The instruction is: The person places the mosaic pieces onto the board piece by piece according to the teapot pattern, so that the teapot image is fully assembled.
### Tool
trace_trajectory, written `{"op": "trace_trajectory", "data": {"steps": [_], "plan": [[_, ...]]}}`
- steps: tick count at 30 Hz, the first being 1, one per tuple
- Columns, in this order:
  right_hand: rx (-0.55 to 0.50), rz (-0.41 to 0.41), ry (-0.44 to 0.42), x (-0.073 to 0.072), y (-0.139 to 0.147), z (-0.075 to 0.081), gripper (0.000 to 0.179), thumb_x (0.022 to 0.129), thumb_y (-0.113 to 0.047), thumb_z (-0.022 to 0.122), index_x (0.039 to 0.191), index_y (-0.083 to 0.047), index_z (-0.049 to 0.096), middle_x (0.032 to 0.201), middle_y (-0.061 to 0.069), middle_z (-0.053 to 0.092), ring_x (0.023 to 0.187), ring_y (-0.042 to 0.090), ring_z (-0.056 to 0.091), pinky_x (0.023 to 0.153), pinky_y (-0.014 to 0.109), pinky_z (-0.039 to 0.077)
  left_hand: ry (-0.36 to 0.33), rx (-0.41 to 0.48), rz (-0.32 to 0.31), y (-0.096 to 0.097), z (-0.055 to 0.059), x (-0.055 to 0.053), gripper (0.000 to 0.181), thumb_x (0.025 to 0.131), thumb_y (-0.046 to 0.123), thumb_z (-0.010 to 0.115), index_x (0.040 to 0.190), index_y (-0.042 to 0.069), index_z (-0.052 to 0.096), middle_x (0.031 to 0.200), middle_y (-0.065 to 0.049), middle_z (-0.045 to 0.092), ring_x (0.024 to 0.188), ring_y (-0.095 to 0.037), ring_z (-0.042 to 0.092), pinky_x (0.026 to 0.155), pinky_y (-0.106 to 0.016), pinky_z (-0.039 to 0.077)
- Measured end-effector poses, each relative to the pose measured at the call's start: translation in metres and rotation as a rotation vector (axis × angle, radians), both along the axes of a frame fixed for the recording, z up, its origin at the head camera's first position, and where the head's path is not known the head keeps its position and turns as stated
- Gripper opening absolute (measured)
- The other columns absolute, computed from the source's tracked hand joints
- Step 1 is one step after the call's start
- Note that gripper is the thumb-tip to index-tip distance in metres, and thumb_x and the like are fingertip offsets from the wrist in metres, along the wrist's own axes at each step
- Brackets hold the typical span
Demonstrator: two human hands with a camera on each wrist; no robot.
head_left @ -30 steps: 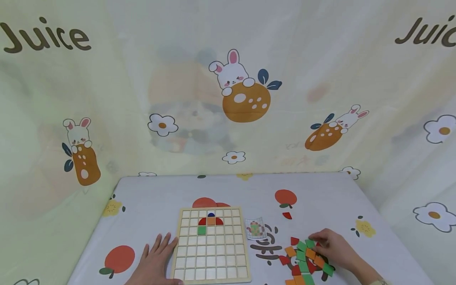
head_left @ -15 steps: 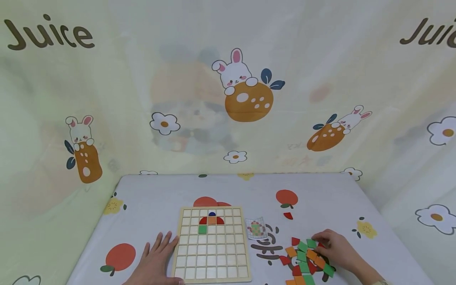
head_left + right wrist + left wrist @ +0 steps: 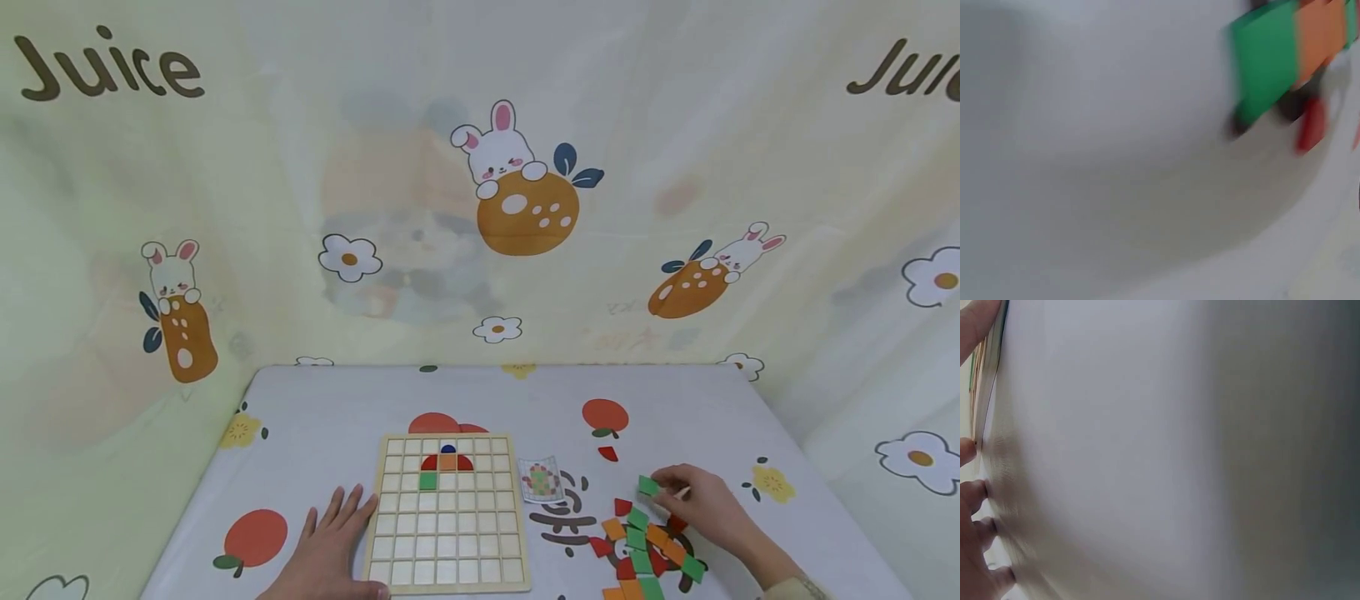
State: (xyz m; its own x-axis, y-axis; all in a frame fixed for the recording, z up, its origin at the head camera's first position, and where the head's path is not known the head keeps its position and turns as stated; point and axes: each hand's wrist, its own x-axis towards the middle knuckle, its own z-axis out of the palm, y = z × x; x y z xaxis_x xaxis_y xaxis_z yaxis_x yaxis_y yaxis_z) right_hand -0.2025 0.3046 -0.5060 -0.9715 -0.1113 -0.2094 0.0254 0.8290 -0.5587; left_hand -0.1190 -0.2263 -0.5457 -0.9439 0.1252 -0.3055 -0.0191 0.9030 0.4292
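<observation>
My right hand (image 3: 705, 502) pinches a green square tile (image 3: 648, 486) between thumb and fingers, just beyond a loose pile of tiles. Green, orange (image 3: 613, 529) and red pieces make up that pile; the right wrist view shows a blurred green tile (image 3: 1266, 59) of it. Spread at the left side of the wooden grid board (image 3: 397, 522), my left hand (image 3: 327, 546) touches the frame with its fingers straight. Near the board's far end sit a blue piece (image 3: 447, 449), two red pieces around an orange square (image 3: 447, 462), and a green square (image 3: 427, 480).
A small picture card (image 3: 542, 481) with a coloured pattern lies right of the board. One red piece (image 3: 608, 454) lies apart, beyond the pile. A printed cloth (image 3: 337, 417) covers the table, and a patterned curtain (image 3: 420, 167) stands behind it.
My right hand has lifted a green tile off the far edge of the pile and moved it slightly away from me. The left hand stays at the board's side.
</observation>
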Motion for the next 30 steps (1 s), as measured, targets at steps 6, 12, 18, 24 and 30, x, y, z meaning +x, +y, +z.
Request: {"op": "trace_trajectory", "data": {"steps": [6,12,18,24,30], "plan": [[-0.029,0.075,0.076,-0.006,-0.041,0.008,0.029,0.089,-0.013,0.079,0.115,-0.003,0.073,0.101,0.002,0.072,0.088,0.015,0.060,0.071,0.020,0.055,0.000,0.003,-0.004,0.000,0.000,-0.001,0.131,0.055,0.080,0.082,0.158,0.010,0.038,0.167,-0.017,0.032,0.156,-0.047,0.015,0.119,-0.079,0.009],[-0.089,0.173,0.140,-0.011,-0.090,0.011,0.023,0.088,-0.013,0.080,0.110,-0.006,0.075,0.101,0.000,0.072,0.088,0.013,0.059,0.073,0.023,0.055,-0.009,0.008,0.007,-0.001,0.000,-0.001,0.131,0.055,0.078,0.083,0.158,0.011,0.039,0.167,-0.016,0.032,0.157,-0.046,0.015,0.120,-0.078,0.010],[-0.127,0.224,0.115,-0.015,-0.142,0.014,0.022,0.088,-0.012,0.080,0.109,-0.010,0.076,0.101,-0.003,0.071,0.090,0.012,0.060,0.075,0.024,0.056,-0.006,0.010,0.009,0.001,0.001,0.000,0.131,0.055,0.078,0.083,0.158,0.012,0.038,0.167,-0.015,0.032,0.157,-0.046,0.014,0.120,-0.077,0.010],[-0.128,0.305,0.084,-0.019,-0.186,0.009,0.024,0.088,-0.011,0.080,0.111,-0.008,0.076,0.100,-0.002,0.070,0.091,0.013,0.060,0.077,0.027,0.056,-0.012,0.012,0.018,0.001,0.003,0.000,0.130,0.055,0.076,0.084,0.159,0.013,0.038,0.168,-0.014,0.031,0.158,-0.045,0.012,0.121,-0.076,0.008],[-0.101,0.383,0.086,-0.022,-0.222,0.001,0.023,0.090,-0.011,0.077,0.111,-0.003,0.075,0.100,0.003,0.069,0.087,0.013,0.057,0.076,0.030,0.055,-0.013,0.026,0.022,0.000,0.003,0.001,0.129,0.054,0.076,0.084,0.158,0.012,0.039,0.168,-0.014,0.030,0.158,-0.044,0.013,0.122,-0.076,0.009]]}}
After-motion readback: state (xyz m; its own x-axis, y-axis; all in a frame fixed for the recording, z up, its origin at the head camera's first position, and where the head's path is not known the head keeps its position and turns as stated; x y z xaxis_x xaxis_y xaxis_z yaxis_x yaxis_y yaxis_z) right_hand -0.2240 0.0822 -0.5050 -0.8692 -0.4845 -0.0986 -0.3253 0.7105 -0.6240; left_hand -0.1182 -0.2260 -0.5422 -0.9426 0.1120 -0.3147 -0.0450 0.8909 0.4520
